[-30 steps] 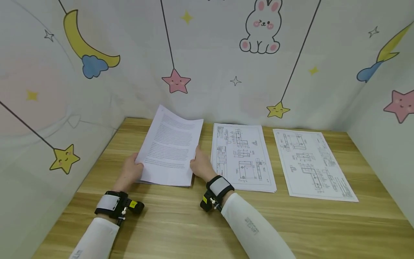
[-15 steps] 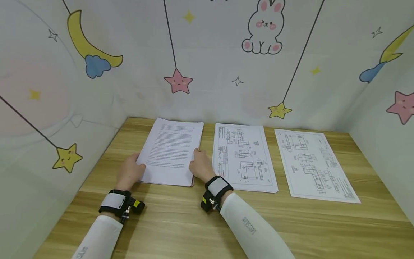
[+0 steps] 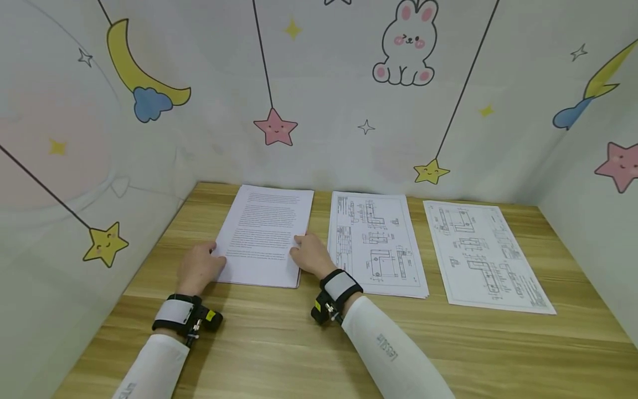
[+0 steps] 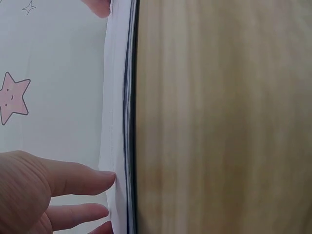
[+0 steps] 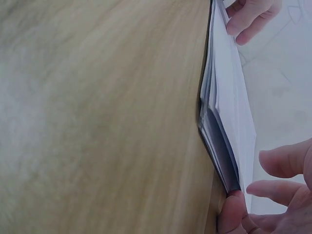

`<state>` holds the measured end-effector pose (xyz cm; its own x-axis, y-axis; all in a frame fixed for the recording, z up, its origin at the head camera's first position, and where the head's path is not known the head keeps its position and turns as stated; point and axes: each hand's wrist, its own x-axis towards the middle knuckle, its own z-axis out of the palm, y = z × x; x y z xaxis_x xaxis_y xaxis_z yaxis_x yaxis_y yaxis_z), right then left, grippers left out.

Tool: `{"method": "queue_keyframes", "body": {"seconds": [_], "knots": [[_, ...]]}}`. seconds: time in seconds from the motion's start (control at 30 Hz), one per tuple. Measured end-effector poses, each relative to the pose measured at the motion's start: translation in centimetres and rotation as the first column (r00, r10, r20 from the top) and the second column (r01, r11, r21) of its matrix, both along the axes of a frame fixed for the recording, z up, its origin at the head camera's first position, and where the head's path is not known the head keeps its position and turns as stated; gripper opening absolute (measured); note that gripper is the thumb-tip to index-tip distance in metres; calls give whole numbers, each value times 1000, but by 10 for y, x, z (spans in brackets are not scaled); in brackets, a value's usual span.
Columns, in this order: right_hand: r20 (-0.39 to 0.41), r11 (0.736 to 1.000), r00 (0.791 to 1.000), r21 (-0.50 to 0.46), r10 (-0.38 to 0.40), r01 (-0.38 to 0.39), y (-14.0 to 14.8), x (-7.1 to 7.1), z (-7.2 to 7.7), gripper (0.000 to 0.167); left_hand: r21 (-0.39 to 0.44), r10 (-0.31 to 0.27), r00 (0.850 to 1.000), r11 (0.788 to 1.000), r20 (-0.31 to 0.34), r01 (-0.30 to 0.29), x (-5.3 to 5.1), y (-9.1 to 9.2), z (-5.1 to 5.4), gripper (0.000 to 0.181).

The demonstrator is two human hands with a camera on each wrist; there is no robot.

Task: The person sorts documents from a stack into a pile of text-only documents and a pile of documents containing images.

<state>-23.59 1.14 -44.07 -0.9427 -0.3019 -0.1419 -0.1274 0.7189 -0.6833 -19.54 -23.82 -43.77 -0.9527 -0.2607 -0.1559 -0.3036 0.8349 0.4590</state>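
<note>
A stack of printed text pages lies at the back left of the wooden table. My left hand rests at its left edge; in the left wrist view, thumb and fingers extend nearly straight against the paper's side. On the opposite edge is my right hand. Seen from the right wrist, its thumb is raised off the paper, while other fingers touch the edge near a corner. Sheets are slightly parted along that near side. Parts of both hands' fingers are hidden.
Right of the stack lies a pile of technical drawings. Farther right is another drawing sheet. A white cloth backdrop with cartoon prints closes off the back and sides. Each wrist wears a strapped camera.
The upper pages, raised and bent at the far edge a second ago, have come down flat on the stack. My right thumb has lifted from the paper; both hands stay at the sides.
</note>
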Motion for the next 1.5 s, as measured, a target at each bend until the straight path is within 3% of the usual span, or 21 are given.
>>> {"method": "queue_keyframes", "body": {"seconds": [0.13, 0.33, 0.53, 0.67, 0.83, 1.0, 1.23, 1.33, 1.5], "knots": [[28, 1000, 1000, 1, -9, 9, 1, -1, 0, 48, 9, 6, 1000, 1000, 3, -6, 0, 1, 1, 56], [13, 1000, 1000, 2, -18, 18, 5, 0, 2, 46, 49, 11, 1000, 999, 6, -11, -2, 10, 10, 58], [8, 999, 1000, -46, -22, 23, 20, 2, 12, 42, 72, 2, 996, 997, -84, 4, -4, 26, 19, 54], [11, 991, 999, -122, -49, 50, 35, 6, 22, 41, 134, -36, 988, 989, -149, 57, -7, 42, 25, 51], [-29, 983, 995, -163, -92, 86, 59, 9, 29, 41, 212, -94, 975, 968, -203, 138, -12, 62, 26, 49], [-80, 981, 989, -158, -128, 114, 85, 10, 34, 40, 273, -108, 960, 945, -257, 180, -18, 78, 24, 48], [-158, 979, 973, -140, -171, 150, 127, 14, 41, 46, 401, -98, 929, 882, -358, 247, -22, 100, 28, 44], [-200, 979, 960, -94, -198, 183, 147, 14, 43, 49, 438, -108, 921, 855, -375, 279, -23, 110, 30, 43], [-201, 965, 944, -19, -261, 263, 183, 16, 48, 57, 460, -159, 920, 828, -358, 322, -25, 124, 31, 42]]}}
